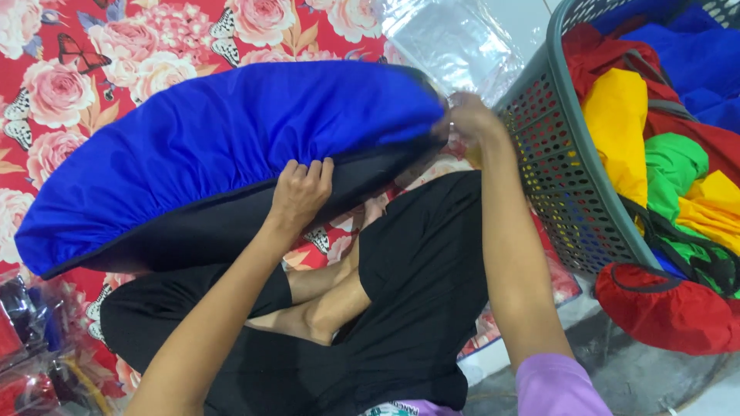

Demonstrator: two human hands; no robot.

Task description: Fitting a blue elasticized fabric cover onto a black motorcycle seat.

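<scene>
Gripping the dark lower hem of a big blue gathered fabric cover with black lining (223,146), the left hand (301,192) sits at centre frame, fingers curled over the edge; the right hand (469,115) pinches the cover's right tip, upper centre-right, clenched on the cloth, fingertips blurred. The cover spans from lower left to upper centre, held tilted above the person's folded legs in black shorts (416,285). Beneath lies a red floral mat with pink roses and butterflies (92,69), filling the upper left. A clear plastic bag (447,42) rests at top centre, just beside the right hand. Right of frame stands a grey perforated plastic laundry basket (555,162), heaped with blue, red, yellow and green fabric; a red gathered cover (671,308) hangs at its lower right side.
</scene>
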